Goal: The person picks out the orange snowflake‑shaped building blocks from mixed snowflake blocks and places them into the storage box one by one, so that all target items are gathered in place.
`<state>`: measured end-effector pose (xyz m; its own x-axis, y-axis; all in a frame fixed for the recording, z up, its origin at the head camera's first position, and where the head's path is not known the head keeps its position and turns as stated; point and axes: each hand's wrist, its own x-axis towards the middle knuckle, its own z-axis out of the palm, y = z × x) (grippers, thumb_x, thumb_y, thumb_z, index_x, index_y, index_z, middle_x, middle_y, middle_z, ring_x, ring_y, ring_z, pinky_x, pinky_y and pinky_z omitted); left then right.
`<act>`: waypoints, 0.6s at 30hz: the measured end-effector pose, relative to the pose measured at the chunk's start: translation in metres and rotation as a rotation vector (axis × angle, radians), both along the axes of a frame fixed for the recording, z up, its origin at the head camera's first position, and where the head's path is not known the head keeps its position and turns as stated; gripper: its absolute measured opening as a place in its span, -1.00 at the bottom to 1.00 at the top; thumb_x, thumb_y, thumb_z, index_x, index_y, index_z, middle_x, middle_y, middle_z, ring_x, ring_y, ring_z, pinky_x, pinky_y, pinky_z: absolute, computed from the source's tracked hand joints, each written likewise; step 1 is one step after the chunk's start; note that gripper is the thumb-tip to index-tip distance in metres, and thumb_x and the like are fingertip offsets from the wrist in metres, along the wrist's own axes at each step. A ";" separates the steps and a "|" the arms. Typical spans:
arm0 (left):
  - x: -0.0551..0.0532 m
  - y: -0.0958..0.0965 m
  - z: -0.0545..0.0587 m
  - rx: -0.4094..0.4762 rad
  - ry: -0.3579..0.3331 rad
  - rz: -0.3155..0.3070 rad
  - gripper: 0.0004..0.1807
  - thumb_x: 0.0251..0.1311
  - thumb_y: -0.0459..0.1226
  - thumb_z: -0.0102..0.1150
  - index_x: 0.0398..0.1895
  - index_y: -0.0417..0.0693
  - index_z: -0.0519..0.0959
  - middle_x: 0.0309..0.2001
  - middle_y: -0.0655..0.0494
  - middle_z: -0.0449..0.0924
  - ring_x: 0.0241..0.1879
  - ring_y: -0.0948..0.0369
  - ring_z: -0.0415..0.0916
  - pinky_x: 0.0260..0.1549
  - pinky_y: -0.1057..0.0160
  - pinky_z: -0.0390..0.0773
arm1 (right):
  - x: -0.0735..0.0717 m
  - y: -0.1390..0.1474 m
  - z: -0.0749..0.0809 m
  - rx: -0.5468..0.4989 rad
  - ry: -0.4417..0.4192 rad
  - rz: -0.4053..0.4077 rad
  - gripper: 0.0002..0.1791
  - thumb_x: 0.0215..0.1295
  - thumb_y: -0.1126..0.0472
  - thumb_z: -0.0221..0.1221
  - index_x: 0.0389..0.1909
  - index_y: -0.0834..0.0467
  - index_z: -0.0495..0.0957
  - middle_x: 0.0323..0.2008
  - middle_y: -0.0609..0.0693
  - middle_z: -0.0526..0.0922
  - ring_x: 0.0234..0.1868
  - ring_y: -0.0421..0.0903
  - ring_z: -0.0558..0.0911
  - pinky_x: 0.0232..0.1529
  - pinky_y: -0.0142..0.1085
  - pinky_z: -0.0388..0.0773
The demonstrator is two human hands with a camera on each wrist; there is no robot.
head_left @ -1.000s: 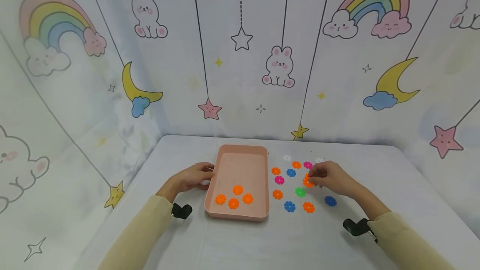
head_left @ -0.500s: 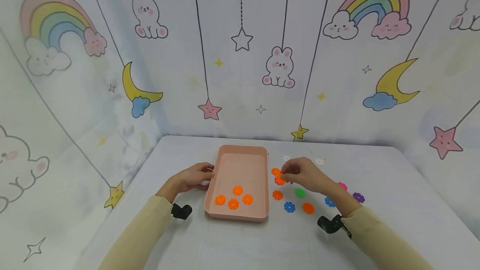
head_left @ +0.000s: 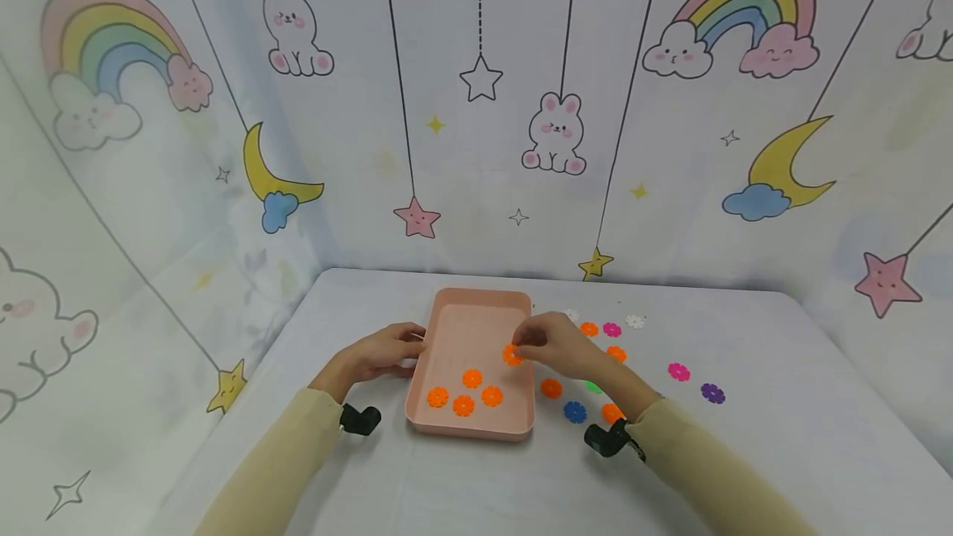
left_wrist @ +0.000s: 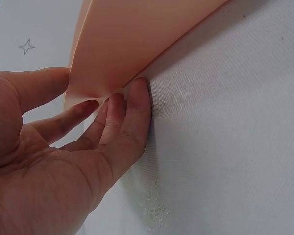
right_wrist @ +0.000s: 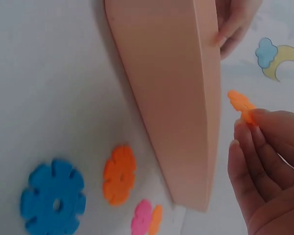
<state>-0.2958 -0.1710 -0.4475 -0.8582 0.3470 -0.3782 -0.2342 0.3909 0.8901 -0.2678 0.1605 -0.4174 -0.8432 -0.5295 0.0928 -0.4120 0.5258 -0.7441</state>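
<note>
A pink rectangular tray (head_left: 484, 325) sits on the white table with several orange flower-shaped plastic discs (head_left: 472, 379) lying in its near half. My left hand (head_left: 389, 350) holds the tray's left wall; in the left wrist view the thumb (left_wrist: 44, 88) is at the rim and the other fingers are against the outside and low near the table. Over the tray's right rim, my right hand (head_left: 558, 346) pinches another orange flower disc (head_left: 511, 355) between thumb and fingertips. The right wrist view shows this disc (right_wrist: 241, 102) tilted, above the level of the tray wall.
Right of the tray lie loose flower discs: orange ones (head_left: 551, 388), a blue one (head_left: 575, 412), pink ones (head_left: 679, 371), a purple one (head_left: 712, 393) and white ones (head_left: 635, 322). The right forearm partly covers a green one (head_left: 594, 386). A patterned curtain (head_left: 476, 147) hangs behind the table.
My right hand has carried the pinched orange disc leftward from among the loose discs to over the tray's right rim. The left hand and tray have stayed in place.
</note>
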 end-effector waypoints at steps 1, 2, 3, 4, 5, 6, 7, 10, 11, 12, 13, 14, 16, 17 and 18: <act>0.000 0.000 0.000 0.000 -0.001 0.000 -0.49 0.51 -0.25 0.10 0.43 -0.24 0.32 0.33 -0.21 0.39 0.05 0.03 0.57 0.07 -0.03 0.67 | -0.001 -0.003 -0.001 0.011 0.013 0.003 -0.96 0.36 0.31 0.31 -0.21 0.16 0.68 -0.30 -0.09 0.72 -0.27 -0.10 0.65 -0.17 -0.29 0.70; 0.000 0.000 0.000 0.000 -0.002 0.001 -0.48 0.51 -0.25 0.10 0.43 -0.24 0.32 0.34 -0.21 0.39 0.05 0.03 0.57 0.07 -0.02 0.67 | -0.003 -0.007 -0.003 0.026 0.023 0.002 -0.96 0.35 0.31 0.31 -0.21 0.15 0.68 -0.30 -0.11 0.71 -0.28 -0.14 0.64 -0.17 -0.34 0.68; 0.000 0.000 0.000 0.001 -0.003 0.001 -0.48 0.51 -0.25 0.10 0.43 -0.24 0.32 0.34 -0.21 0.39 0.05 0.03 0.57 0.07 -0.02 0.67 | -0.005 -0.010 -0.006 0.039 0.033 0.002 -0.96 0.35 0.32 0.32 -0.22 0.14 0.69 -0.31 -0.12 0.71 -0.28 -0.16 0.63 -0.17 -0.36 0.67; 0.000 0.000 0.000 0.003 -0.004 0.002 -0.48 0.51 -0.25 0.10 0.43 -0.24 0.32 0.34 -0.21 0.39 0.05 0.03 0.56 0.07 -0.02 0.67 | -0.007 -0.013 -0.008 0.052 0.035 0.000 -0.95 0.35 0.32 0.32 -0.22 0.13 0.69 -0.31 -0.14 0.70 -0.29 -0.17 0.62 -0.17 -0.38 0.67; 0.000 -0.001 0.000 0.004 -0.004 0.001 -0.48 0.51 -0.25 0.10 0.43 -0.24 0.32 0.34 -0.21 0.39 0.05 0.03 0.57 0.07 -0.01 0.67 | -0.009 -0.016 -0.010 0.063 0.037 -0.001 -0.95 0.34 0.32 0.33 -0.23 0.13 0.69 -0.32 -0.14 0.70 -0.29 -0.18 0.62 -0.16 -0.38 0.67; 0.000 -0.001 0.000 0.005 -0.004 0.001 -0.48 0.51 -0.25 0.10 0.43 -0.24 0.32 0.34 -0.21 0.39 0.05 0.03 0.56 0.06 -0.01 0.67 | -0.010 -0.018 -0.012 0.070 0.035 0.002 -0.95 0.34 0.32 0.33 -0.23 0.13 0.69 -0.32 -0.14 0.70 -0.29 -0.18 0.62 -0.16 -0.38 0.67; 0.000 -0.001 0.001 0.006 -0.004 0.000 -0.48 0.51 -0.25 0.10 0.43 -0.24 0.32 0.34 -0.21 0.39 0.05 0.03 0.57 0.06 -0.01 0.67 | -0.012 -0.021 -0.014 0.077 0.030 0.001 -0.95 0.34 0.33 0.33 -0.23 0.13 0.70 -0.32 -0.15 0.70 -0.29 -0.19 0.62 -0.16 -0.38 0.67; 0.000 -0.001 0.001 0.007 -0.007 -0.001 -0.49 0.51 -0.25 0.10 0.43 -0.24 0.32 0.33 -0.21 0.39 0.04 0.03 0.57 0.06 -0.01 0.68 | -0.015 -0.027 -0.020 0.092 0.026 0.011 -0.95 0.32 0.34 0.34 -0.25 0.13 0.71 -0.34 -0.15 0.70 -0.31 -0.17 0.61 -0.18 -0.37 0.67; 0.000 -0.001 0.001 0.006 -0.008 0.000 -0.49 0.51 -0.25 0.10 0.43 -0.24 0.32 0.33 -0.21 0.39 0.04 0.03 0.57 0.06 -0.01 0.68 | -0.016 -0.028 -0.022 0.097 0.025 0.017 -0.95 0.32 0.34 0.34 -0.25 0.14 0.71 -0.34 -0.14 0.70 -0.31 -0.17 0.60 -0.18 -0.36 0.67; 0.000 -0.001 0.001 0.005 -0.009 0.001 -0.48 0.51 -0.25 0.10 0.43 -0.24 0.32 0.33 -0.21 0.39 0.04 0.03 0.57 0.06 -0.01 0.68 | -0.016 -0.030 -0.023 0.099 0.023 0.022 -0.95 0.32 0.35 0.34 -0.26 0.15 0.71 -0.34 -0.14 0.70 -0.31 -0.17 0.60 -0.18 -0.36 0.67; 0.000 -0.001 0.000 0.005 -0.011 0.002 -0.48 0.51 -0.25 0.11 0.43 -0.24 0.32 0.33 -0.21 0.40 0.04 0.03 0.57 0.06 -0.01 0.68 | -0.017 -0.031 -0.025 0.102 0.023 0.029 -0.96 0.32 0.35 0.34 -0.26 0.16 0.71 -0.34 -0.13 0.70 -0.30 -0.16 0.60 -0.17 -0.35 0.67; 0.000 -0.001 0.000 0.005 -0.012 0.002 -0.48 0.51 -0.25 0.11 0.43 -0.24 0.32 0.33 -0.21 0.40 0.04 0.03 0.57 0.06 -0.01 0.68 | -0.017 -0.032 -0.026 0.108 0.026 0.036 -0.96 0.32 0.35 0.34 -0.26 0.17 0.71 -0.34 -0.13 0.70 -0.30 -0.16 0.60 -0.17 -0.34 0.66; 0.000 -0.001 0.000 0.005 -0.013 0.001 -0.48 0.51 -0.25 0.11 0.43 -0.24 0.32 0.33 -0.20 0.40 0.04 0.03 0.57 0.06 -0.01 0.67 | -0.018 -0.034 -0.027 0.121 0.027 0.041 -0.96 0.31 0.35 0.35 -0.26 0.18 0.71 -0.35 -0.13 0.70 -0.28 -0.15 0.60 -0.15 -0.33 0.66; 0.000 -0.001 0.000 0.008 -0.013 0.001 -0.48 0.51 -0.25 0.11 0.43 -0.24 0.32 0.33 -0.20 0.40 0.04 0.03 0.57 0.06 -0.02 0.67 | -0.019 -0.035 -0.028 0.130 0.030 0.043 -0.96 0.30 0.35 0.35 -0.26 0.18 0.71 -0.35 -0.13 0.69 -0.28 -0.15 0.59 -0.15 -0.33 0.66; 0.000 -0.001 0.000 0.010 -0.012 0.001 -0.48 0.51 -0.25 0.10 0.43 -0.24 0.32 0.34 -0.20 0.39 0.05 0.03 0.57 0.07 -0.02 0.67 | -0.019 -0.035 -0.029 0.137 0.035 0.044 -0.95 0.29 0.35 0.36 -0.27 0.18 0.71 -0.36 -0.12 0.68 -0.29 -0.14 0.58 -0.16 -0.33 0.66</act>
<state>-0.2962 -0.1723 -0.4474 -0.8537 0.3505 -0.3853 -0.2455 0.3817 0.8911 -0.2871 0.1250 -0.4463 -0.8166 -0.5754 0.0459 -0.4610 0.6021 -0.6519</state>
